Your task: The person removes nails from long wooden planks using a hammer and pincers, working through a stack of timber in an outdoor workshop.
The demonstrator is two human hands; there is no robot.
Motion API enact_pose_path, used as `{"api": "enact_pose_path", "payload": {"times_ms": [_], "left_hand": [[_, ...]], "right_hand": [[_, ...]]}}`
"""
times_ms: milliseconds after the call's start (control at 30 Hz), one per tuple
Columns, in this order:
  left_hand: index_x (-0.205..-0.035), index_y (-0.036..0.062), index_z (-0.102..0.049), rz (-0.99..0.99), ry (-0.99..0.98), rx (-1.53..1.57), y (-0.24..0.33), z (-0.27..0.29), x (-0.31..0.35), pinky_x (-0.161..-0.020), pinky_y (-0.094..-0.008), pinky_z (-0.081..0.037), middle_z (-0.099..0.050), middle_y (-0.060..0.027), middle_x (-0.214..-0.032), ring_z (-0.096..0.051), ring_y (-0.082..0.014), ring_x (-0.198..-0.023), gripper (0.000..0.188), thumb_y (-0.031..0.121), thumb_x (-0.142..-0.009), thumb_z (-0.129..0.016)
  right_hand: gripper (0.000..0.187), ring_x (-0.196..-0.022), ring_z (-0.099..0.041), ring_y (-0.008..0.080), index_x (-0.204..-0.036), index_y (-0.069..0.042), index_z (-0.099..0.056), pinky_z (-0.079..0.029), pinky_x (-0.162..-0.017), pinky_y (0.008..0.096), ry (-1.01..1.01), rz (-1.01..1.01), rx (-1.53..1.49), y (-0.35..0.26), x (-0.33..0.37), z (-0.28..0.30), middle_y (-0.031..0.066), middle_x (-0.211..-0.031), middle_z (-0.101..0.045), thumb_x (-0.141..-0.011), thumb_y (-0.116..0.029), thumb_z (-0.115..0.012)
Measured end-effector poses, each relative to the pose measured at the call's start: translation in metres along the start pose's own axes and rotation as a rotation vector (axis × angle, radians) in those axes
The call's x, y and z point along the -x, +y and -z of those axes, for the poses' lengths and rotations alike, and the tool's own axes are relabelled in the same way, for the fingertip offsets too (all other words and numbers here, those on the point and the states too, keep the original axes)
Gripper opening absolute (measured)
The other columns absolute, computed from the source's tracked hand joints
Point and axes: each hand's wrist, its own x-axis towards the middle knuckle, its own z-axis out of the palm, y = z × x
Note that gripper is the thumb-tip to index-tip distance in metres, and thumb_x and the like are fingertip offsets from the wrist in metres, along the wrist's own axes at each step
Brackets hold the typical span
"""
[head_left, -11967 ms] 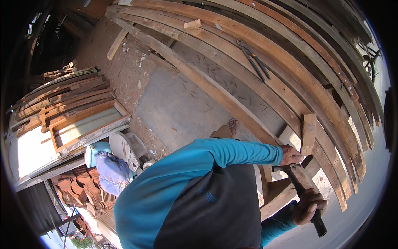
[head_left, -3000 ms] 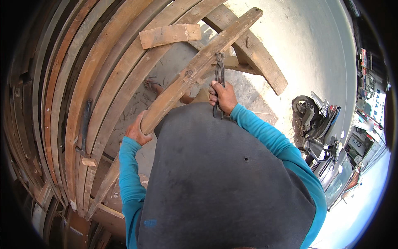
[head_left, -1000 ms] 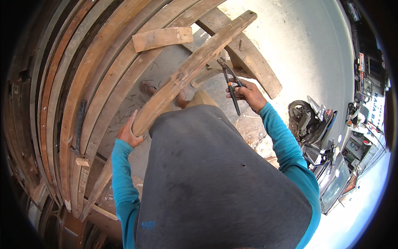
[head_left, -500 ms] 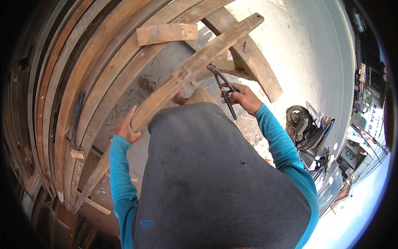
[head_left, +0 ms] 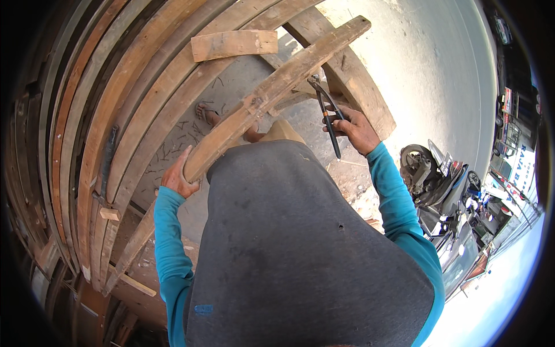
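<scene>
A long wooden beam [head_left: 283, 81] slants from beside my lap up to the far right, resting across a wooden trestle plank [head_left: 361, 95]. My left hand [head_left: 178, 175] is wrapped round the beam's near end. In my right hand [head_left: 357, 130] is a pair of pincers [head_left: 325, 111] with long black handles and orange bands. The pincers' jaws are at the beam's right edge, past its middle; whether they touch the wood or grip a nail is too small to tell.
Several long boards [head_left: 139, 110] are stacked on the left, with a short wood block [head_left: 234, 45] across them. Bent nails [head_left: 167, 151] litter the floor near my sandalled foot [head_left: 206, 113]. Motorcycles [head_left: 430, 179] stand at the right.
My right hand has moved the pincers a little to the right and farther along the beam's edge. My left hand keeps its hold, and the beam has barely shifted.
</scene>
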Motion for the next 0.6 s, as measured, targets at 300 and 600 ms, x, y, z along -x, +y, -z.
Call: {"api": "enact_pose_path", "payload": {"times_ms": [300,600], "left_hand": [[-0.153,0.0243,-0.036,0.028,-0.059,0.035,-0.001,0.005,-0.002,-0.089,-0.0461,-0.055,-0.067,-0.0198,-0.118,-0.067,-0.0399,-0.103,0.097,0.021,-0.065,-0.078],[-0.153,0.0228,-0.037,-0.008,-0.079,0.074,-0.005,0.009,-0.004,-0.089,-0.0461,-0.056,-0.067,-0.0192,-0.12,-0.067,-0.0406,-0.103,0.096,0.021,-0.066,-0.076]], "right_hand": [[0.038,-0.092,-0.067,0.0236,-0.122,0.0,-0.059,-0.052,-0.086,0.0372,-0.041,0.009,0.198,0.003,0.0,-0.028,0.0144,-0.099,-0.068,-0.09,-0.016,-0.049],[0.048,-0.098,-0.064,0.0415,-0.137,0.0,-0.05,-0.049,-0.09,0.0443,0.058,0.132,0.495,-0.006,0.007,-0.036,0.0286,-0.103,-0.066,-0.092,-0.014,-0.053]]}}
